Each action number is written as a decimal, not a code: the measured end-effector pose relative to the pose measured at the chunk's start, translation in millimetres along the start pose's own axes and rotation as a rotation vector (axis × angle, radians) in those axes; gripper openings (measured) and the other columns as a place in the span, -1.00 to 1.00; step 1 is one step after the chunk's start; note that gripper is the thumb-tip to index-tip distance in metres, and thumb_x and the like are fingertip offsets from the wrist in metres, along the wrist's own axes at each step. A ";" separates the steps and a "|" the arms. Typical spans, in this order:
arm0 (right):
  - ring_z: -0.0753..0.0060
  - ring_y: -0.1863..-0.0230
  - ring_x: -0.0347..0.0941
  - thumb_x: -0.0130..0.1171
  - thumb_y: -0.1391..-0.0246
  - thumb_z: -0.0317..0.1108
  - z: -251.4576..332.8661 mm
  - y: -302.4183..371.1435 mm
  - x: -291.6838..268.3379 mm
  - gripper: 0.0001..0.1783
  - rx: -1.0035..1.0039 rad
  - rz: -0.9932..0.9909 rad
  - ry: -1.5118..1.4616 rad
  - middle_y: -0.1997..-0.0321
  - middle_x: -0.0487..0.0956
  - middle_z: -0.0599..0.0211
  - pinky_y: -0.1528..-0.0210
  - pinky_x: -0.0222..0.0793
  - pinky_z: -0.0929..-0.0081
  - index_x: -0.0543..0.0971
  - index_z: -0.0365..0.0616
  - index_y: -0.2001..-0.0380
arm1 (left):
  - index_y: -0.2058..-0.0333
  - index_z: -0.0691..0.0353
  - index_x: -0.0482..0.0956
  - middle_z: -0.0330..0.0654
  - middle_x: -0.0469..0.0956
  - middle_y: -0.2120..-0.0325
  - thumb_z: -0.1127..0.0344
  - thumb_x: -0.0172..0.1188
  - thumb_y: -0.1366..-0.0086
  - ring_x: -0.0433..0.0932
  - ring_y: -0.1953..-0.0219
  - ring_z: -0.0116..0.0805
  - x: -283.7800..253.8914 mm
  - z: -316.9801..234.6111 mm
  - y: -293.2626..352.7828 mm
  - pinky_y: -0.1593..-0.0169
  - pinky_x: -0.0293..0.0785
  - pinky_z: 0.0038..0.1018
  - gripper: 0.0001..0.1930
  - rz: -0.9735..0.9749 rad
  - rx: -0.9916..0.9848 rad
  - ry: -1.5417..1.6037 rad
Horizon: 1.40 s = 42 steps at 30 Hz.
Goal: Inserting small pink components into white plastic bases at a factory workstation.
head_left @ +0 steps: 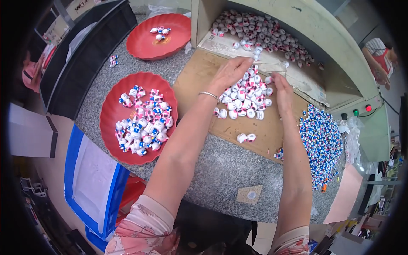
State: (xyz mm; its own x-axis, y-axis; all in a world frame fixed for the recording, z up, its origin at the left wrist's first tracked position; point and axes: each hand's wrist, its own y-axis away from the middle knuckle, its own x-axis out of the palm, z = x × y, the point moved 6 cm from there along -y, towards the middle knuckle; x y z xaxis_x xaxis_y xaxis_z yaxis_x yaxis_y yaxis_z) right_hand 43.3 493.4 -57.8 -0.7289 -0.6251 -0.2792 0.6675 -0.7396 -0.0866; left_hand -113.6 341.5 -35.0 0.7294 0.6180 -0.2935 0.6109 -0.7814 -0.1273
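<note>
A loose pile of small white toy heads with pink and dark marks (246, 97) lies on a brown cardboard sheet (193, 80). At the pile's far left edge is my left hand (233, 75), fingers stretched out over and beside the heads. Opposite it, my right hand (283, 93) stands along the right edge, its fingers extended and its palm turned toward the pile. Neither hand shows anything gripped in it. Two toy heads (246, 137) lie apart from the pile, nearer to me.
Many more heads (263, 32) fill an open-fronted cabinet (348, 63) behind. A heap of tiny blue-and-white parts (321, 144) is at right. Assembled figures lie in the near red dish (109, 102); the far red dish (138, 40) holds several. Black bins (85, 51) stand left.
</note>
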 end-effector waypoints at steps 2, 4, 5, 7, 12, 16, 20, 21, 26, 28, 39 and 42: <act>0.43 -0.15 0.42 -0.02 -0.33 -0.15 15.7 -1.9 28.2 -0.54 -0.126 0.071 0.128 -0.14 0.54 0.25 -0.23 0.23 0.50 0.50 -0.22 -0.14 | -0.05 0.27 0.56 -0.04 0.58 -0.01 -0.11 -0.06 -0.41 0.49 -0.09 -0.28 7.0 4.7 -12.2 -0.21 0.31 -0.40 -0.44 0.059 0.001 0.000; 0.38 -0.12 0.44 0.00 -0.31 -0.16 18.7 -11.7 35.7 -0.56 -0.157 0.055 0.101 -0.12 0.56 0.21 -0.21 0.27 0.50 0.54 -0.22 -0.09 | -0.03 0.26 0.58 -0.08 0.60 0.02 -0.13 -0.11 -0.43 0.50 -0.08 -0.29 15.9 8.4 -22.2 -0.21 0.31 -0.41 -0.43 0.120 0.021 0.040; 0.33 -0.10 0.47 0.02 -0.29 -0.17 20.6 -13.3 35.8 -0.59 -0.196 0.041 0.077 -0.09 0.57 0.17 -0.18 0.30 0.50 0.57 -0.21 -0.04 | -0.03 0.26 0.58 -0.08 0.60 0.02 -0.13 -0.11 -0.43 0.50 -0.08 -0.29 18.2 10.7 -22.8 -0.21 0.31 -0.41 -0.43 0.133 0.010 0.043; 0.40 -0.05 0.49 0.08 -0.26 -0.20 17.9 -11.0 36.4 -0.62 -0.201 0.052 0.026 -0.04 0.60 0.21 -0.15 0.32 0.51 0.59 -0.21 -0.01 | -0.01 0.29 0.60 -0.11 0.63 0.06 -0.17 -0.15 -0.45 0.52 -0.05 -0.33 18.7 6.1 -21.8 -0.21 0.32 -0.42 -0.38 0.186 0.064 0.210; 0.55 0.08 0.50 0.17 -0.20 -0.20 12.7 15.4 52.1 -0.64 -0.121 0.046 -0.052 0.14 0.66 0.32 -0.04 0.38 0.55 0.62 -0.21 0.04 | 0.01 0.33 0.61 -0.13 0.64 0.11 -0.16 -0.16 -0.46 0.54 -0.01 -0.36 3.4 -1.9 6.7 -0.18 0.34 -0.44 -0.38 0.147 0.009 0.188; 0.51 0.09 0.53 0.19 -0.18 -0.15 10.9 36.3 52.8 -0.62 -0.095 0.042 -0.035 0.15 0.67 0.28 -0.03 0.39 0.51 0.63 -0.16 0.05 | -0.01 0.35 0.59 -0.09 0.64 0.14 -0.15 -0.14 -0.46 0.54 0.00 -0.36 8.4 4.7 31.1 -0.18 0.35 -0.42 -0.38 0.116 0.018 0.284; 0.41 0.07 0.56 0.19 -0.17 -0.15 22.4 64.9 54.4 -0.63 -0.113 0.038 0.058 0.14 0.67 0.19 -0.04 0.40 0.47 0.63 -0.15 0.05 | 0.01 0.33 0.60 -0.12 0.65 0.18 -0.12 -0.15 -0.48 0.55 0.02 -0.37 6.1 8.7 55.2 -0.16 0.35 -0.44 -0.41 0.076 0.003 0.296; 0.39 0.06 0.56 0.19 -0.17 -0.15 25.1 70.8 55.4 -0.63 -0.097 0.037 0.072 0.13 0.66 0.17 -0.05 0.40 0.46 0.63 -0.14 0.06 | 0.01 0.33 0.60 -0.12 0.65 0.18 -0.12 -0.15 -0.48 0.55 0.02 -0.37 4.2 9.7 58.7 -0.16 0.35 -0.44 -0.41 0.077 0.008 0.298; 0.24 0.06 0.55 0.12 -0.21 -0.15 27.5 95.2 54.0 -0.64 -0.222 0.053 0.068 0.16 0.64 0.10 -0.04 0.40 0.37 0.62 -0.11 0.04 | 0.01 0.33 0.60 -0.14 0.65 0.20 -0.03 -0.10 -0.48 0.56 0.07 -0.39 6.3 6.4 80.0 -0.11 0.38 -0.47 -0.48 0.062 0.042 0.285; 0.21 0.04 0.55 0.11 -0.22 -0.15 30.6 104.5 56.3 -0.64 -0.221 0.053 0.075 0.14 0.64 0.09 -0.05 0.40 0.36 0.62 -0.10 0.04 | 0.02 0.36 0.60 -0.15 0.65 0.20 0.00 -0.08 -0.48 0.56 0.07 -0.42 6.3 12.0 85.8 -0.11 0.39 -0.48 -0.50 0.048 0.080 0.284; 0.12 -0.05 0.51 0.08 -0.25 -0.32 58.2 152.4 -3.0 -0.69 -0.381 0.055 0.384 0.02 0.61 0.10 -0.14 0.37 0.38 0.58 -0.24 0.03 | 0.04 0.35 0.60 -0.16 0.66 0.19 0.10 0.03 -0.45 0.57 0.10 -0.46 -1.2 16.4 111.6 -0.04 0.44 -0.51 -0.60 -0.103 0.056 0.453; 0.02 0.09 0.55 0.20 -0.08 -0.48 77.2 179.0 -64.7 -0.81 -0.455 0.039 0.641 0.17 0.62 0.08 -0.02 0.44 0.30 0.63 -0.22 0.20 | 0.07 0.34 0.62 -0.18 0.67 0.22 0.10 0.09 -0.42 0.57 0.18 -0.52 -8.6 6.9 103.7 0.07 0.45 -0.55 -0.62 -0.227 0.059 0.451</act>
State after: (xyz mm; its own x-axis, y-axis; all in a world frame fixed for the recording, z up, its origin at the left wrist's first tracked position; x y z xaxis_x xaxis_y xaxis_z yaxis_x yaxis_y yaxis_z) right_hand 198.2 382.1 18.6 -0.5662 -0.2799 -0.7753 0.7883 -0.4587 -0.4101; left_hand -58.5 254.5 -52.2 0.6486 0.7384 0.1844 0.7604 -0.6185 -0.1980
